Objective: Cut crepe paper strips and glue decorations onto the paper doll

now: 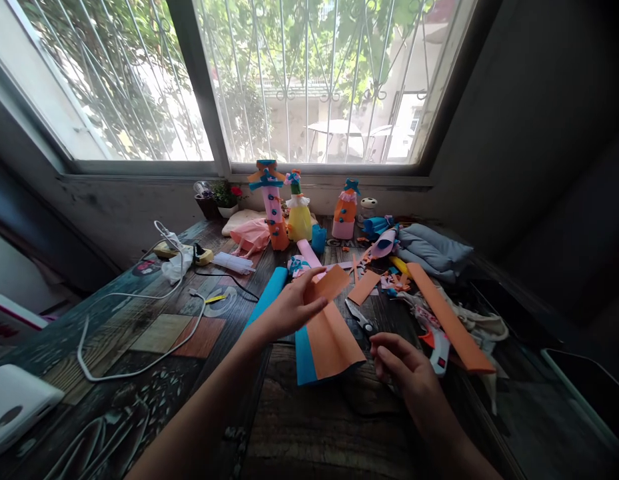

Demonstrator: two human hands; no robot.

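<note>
My left hand (294, 303) pinches a small orange crepe paper piece (334, 283) between thumb and fingers, raised above the table. Below it lies a larger orange crepe sheet (334, 340) with a fold down its length, over a blue crepe sheet (305, 363). To the right, my right hand (402, 363) has its fingers curled at the handle end of a pair of scissors (358, 316). The blades point away and to the left; most of the handle is hidden by the fingers. Another orange paper piece (364, 288) lies beyond the scissors.
Paper-covered figures (273, 213) stand near the window (319, 80). Rightward lie paper scraps (396, 281), a glue gun (436, 347), a long orange paper strip (452, 320) and a grey cushion (429, 252). A white cable (134, 378) and power strip (204, 255) are at left.
</note>
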